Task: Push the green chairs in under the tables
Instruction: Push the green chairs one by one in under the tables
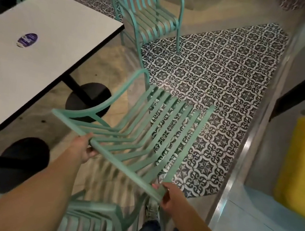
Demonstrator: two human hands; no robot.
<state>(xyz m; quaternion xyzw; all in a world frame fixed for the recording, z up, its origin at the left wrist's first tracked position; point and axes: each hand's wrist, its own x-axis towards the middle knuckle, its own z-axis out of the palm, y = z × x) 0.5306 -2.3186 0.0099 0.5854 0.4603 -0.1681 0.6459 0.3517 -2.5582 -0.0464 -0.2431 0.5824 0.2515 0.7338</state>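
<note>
both hands were on the top rail of the mint-green slatted metal armchair, one toward each end, likely so it could be steered square at the white rectangular bench to its left. it stood clear of the bench, over the patterned black-and-white tiled floor. left hand: fingers curled round the rail. right hand: fingers wrapped round its corner.

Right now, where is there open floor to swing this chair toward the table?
Both hands, left and right, hold the near chair by its top rail. The patterned tiles between it and the far chair are bare. It is crowded under the table, around the black bases.
</note>
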